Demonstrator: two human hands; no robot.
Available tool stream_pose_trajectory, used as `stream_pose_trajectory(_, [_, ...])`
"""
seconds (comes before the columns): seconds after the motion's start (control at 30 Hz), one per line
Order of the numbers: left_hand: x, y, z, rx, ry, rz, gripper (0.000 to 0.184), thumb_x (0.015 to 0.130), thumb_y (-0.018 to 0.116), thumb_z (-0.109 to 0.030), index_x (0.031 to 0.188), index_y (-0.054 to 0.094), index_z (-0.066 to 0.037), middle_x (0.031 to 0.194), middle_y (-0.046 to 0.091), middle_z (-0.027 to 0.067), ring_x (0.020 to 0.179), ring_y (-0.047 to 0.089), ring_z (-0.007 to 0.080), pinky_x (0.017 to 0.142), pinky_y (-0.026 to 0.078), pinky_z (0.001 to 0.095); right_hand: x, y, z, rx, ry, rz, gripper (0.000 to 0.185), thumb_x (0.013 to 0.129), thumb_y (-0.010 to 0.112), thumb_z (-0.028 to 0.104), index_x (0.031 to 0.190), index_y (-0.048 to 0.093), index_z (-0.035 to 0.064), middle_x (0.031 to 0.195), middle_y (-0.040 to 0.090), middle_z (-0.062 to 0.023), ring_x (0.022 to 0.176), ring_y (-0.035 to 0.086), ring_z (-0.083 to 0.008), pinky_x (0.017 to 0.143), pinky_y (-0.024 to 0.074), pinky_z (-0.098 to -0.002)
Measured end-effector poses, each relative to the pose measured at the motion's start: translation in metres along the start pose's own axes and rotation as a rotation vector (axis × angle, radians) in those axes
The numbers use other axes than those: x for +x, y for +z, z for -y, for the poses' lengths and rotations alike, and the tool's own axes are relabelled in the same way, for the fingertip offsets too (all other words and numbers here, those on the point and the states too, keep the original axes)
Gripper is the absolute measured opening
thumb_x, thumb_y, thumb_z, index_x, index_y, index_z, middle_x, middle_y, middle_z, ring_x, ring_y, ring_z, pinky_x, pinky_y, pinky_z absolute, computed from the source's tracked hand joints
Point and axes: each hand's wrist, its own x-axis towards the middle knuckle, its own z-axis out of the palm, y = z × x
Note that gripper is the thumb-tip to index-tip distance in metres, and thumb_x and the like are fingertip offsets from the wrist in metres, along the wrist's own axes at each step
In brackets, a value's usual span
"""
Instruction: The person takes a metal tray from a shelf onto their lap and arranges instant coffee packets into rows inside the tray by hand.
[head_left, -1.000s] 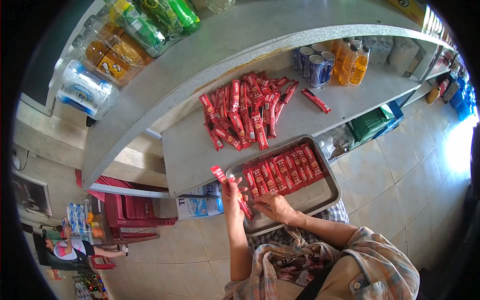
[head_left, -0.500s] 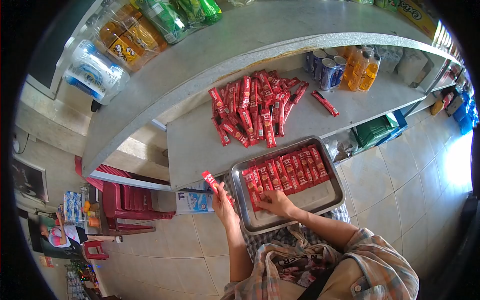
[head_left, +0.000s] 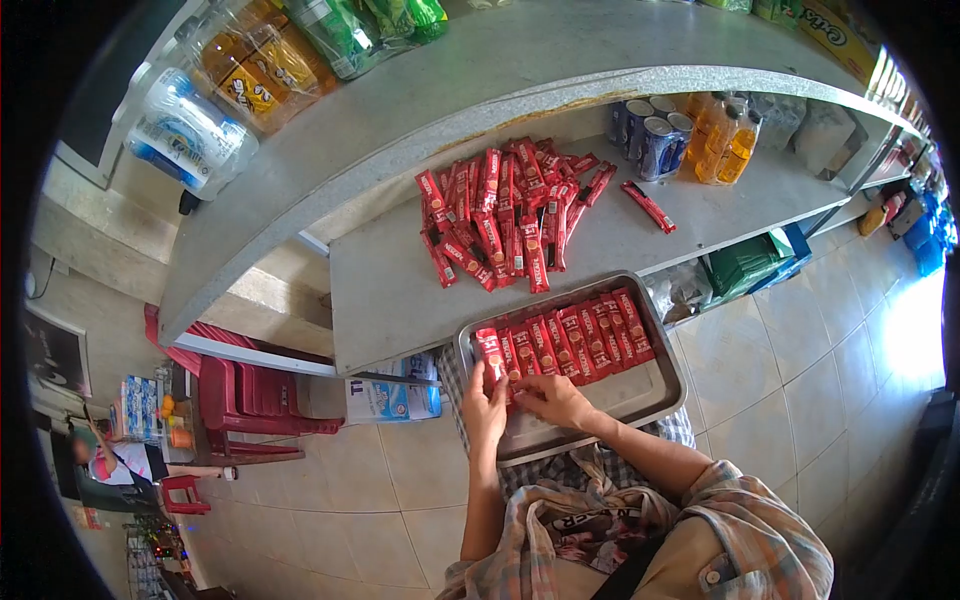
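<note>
My left hand (head_left: pixel 484 412) is closed on a red coffee sachet (head_left: pixel 489 347) at the left end of a metal tray (head_left: pixel 655 400). The held sachet stands nearly in line with a row of several like coffee sachets (head_left: pixel 563 340) lying side by side in the tray. My right hand (head_left: pixel 556 402) is closed, its fingertips pinched at the lower ends of the leftmost sachets; exactly which one it grips is partly hidden. The tray rests on a checked cloth (head_left: pixel 455 395) in front of my body.
A loose heap of red sachets (head_left: pixel 490 215) lies on the grey shelf (head_left: pixel 385 290), with a single sachet (head_left: pixel 649 206) apart from it. Blue cans (head_left: pixel 658 145) and orange drink bottles (head_left: pixel 728 145) stand behind. Red plastic chairs (head_left: pixel 255 400) and a person (head_left: pixel 120 462) are at the left.
My left hand has brought its sachet from outside the tray rightward to the left end of the row. My right hand has stayed near the same lower ends, close to the left hand now.
</note>
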Motion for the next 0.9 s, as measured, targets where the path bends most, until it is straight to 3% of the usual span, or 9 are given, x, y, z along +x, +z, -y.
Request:
stream_pose_trajectory(0.03, [-0.001, -0.004, -0.024, -0.107, -0.127, 0.07, 0.046, 0.085, 0.068, -0.018, 0.124, 0.052, -0.001, 0.097, 0.066, 0.0124, 0.084, 0.062, 0.0156, 0.075, 0.049, 0.0294, 0.0, 0.0, 0.003, 0.057, 0.015, -0.059, 0.028, 0.087, 0.063, 0.023, 0.101, 0.061, -0.0009, 0.069, 0.065, -0.0102, 0.059, 0.061, -0.013, 0.053, 0.0478, -0.0299])
stream_pose_trajectory(0.2, [0.0, 0.006, -0.018, -0.539, -0.188, 0.106, 0.046, 0.085, 0.069, -0.018, 0.121, 0.052, 0.005, 0.102, 0.065, 0.0093, 0.089, 0.059, 0.012, 0.077, 0.048, 0.0271, 0.001, -0.007, 0.006, 0.293, 0.124, -0.045, 0.02, 0.087, 0.063, 0.018, 0.095, 0.061, -0.0004, 0.064, 0.055, -0.0023, 0.058, 0.051, -0.008, 0.053, 0.0414, -0.0261])
stream_pose_trajectory(0.3, [0.001, 0.006, -0.018, -0.405, -0.173, 0.083, 0.041, 0.087, 0.067, -0.019, 0.119, 0.053, 0.003, 0.098, 0.065, 0.0099, 0.086, 0.06, 0.0155, 0.076, 0.048, 0.0286, -0.002, -0.013, 0.012, 0.188, 0.015, -0.055, 0.018, 0.086, 0.064, 0.016, 0.09, 0.06, -0.0013, 0.062, 0.054, -0.0023, 0.057, 0.051, -0.0077, 0.052, 0.0402, -0.0254])
stream_pose_trajectory(0.4, [0.002, 0.003, -0.028, 0.064, -0.044, 0.015, 0.035, 0.087, 0.064, -0.018, 0.115, 0.055, 0.001, 0.097, 0.064, 0.0129, 0.083, 0.061, 0.0247, 0.075, 0.048, 0.0347, -0.002, -0.012, 0.002, 0.096, -0.021, -0.109, 0.017, 0.085, 0.065, 0.015, 0.086, 0.06, -0.0015, 0.062, 0.055, -0.0027, 0.055, 0.05, -0.0075, 0.051, 0.0395, -0.0249])
stream_pose_trajectory(0.5, [0.005, 0.007, -0.005, 0.38, 0.382, -0.1, 0.03, 0.087, 0.061, -0.014, 0.113, 0.057, 0.0, 0.102, 0.061, 0.0177, 0.087, 0.057, 0.0345, 0.079, 0.045, 0.0418, -0.001, -0.01, -0.008, 0.049, 0.055, -0.127, 0.02, 0.082, 0.066, 0.018, 0.085, 0.062, -0.0017, 0.064, 0.059, -0.0065, 0.057, 0.055, -0.012, 0.054, 0.0429, -0.0279])
stream_pose_trajectory(0.53, [0.001, 0.003, -0.019, 0.318, 0.2, 0.088, 0.028, 0.087, 0.058, -0.012, 0.111, 0.057, 0.002, 0.109, 0.058, 0.0211, 0.095, 0.053, 0.0392, 0.084, 0.043, 0.0449, 0.0, -0.01, -0.011, 0.032, 0.09, -0.123, 0.024, 0.081, 0.067, 0.021, 0.086, 0.063, -0.0018, 0.067, 0.062, -0.01, 0.061, 0.06, -0.0162, 0.058, 0.0463, -0.0306])
stream_pose_trajectory(0.67, [-0.007, 0.01, -0.014, 0.458, 0.19, 0.092, 0.031, 0.091, 0.051, -0.013, 0.115, 0.053, 0.006, 0.109, 0.057, 0.0234, 0.098, 0.051, 0.0395, 0.087, 0.042, 0.0448, 0.004, -0.008, -0.019, 0.017, 0.168, -0.119, 0.028, 0.079, 0.068, 0.025, 0.088, 0.065, -0.0013, 0.069, 0.065, -0.0141, 0.064, 0.065, -0.0233, 0.062, 0.0501, -0.0342])
stream_pose_trajectory(0.77, [-0.008, 0.008, -0.013, 0.388, 0.09, 0.1, 0.033, 0.091, 0.052, -0.011, 0.121, 0.052, 0.003, 0.114, 0.057, 0.0217, 0.102, 0.052, 0.0383, 0.09, 0.041, 0.0451, 0.011, -0.006, -0.009, -0.155, 0.009, -0.158, 0.028, 0.08, 0.067, 0.025, 0.09, 0.065, -0.0008, 0.068, 0.064, -0.016, 0.064, 0.065, -0.0264, 0.062, 0.0503, -0.0354])
stream_pose_trajectory(0.9, [-0.006, 0.009, -0.018, 0.294, 0.225, -0.046, 0.037, 0.089, 0.051, -0.006, 0.125, 0.049, 0.001, 0.119, 0.053, 0.0208, 0.111, 0.047, 0.0388, 0.095, 0.039, 0.0443, 0.034, -0.004, -0.02, -0.243, -0.112, -0.157, 0.024, 0.082, 0.065, 0.023, 0.093, 0.066, 0.0012, 0.07, 0.064, -0.0163, 0.062, 0.065, -0.0266, 0.059, 0.05, -0.0362])
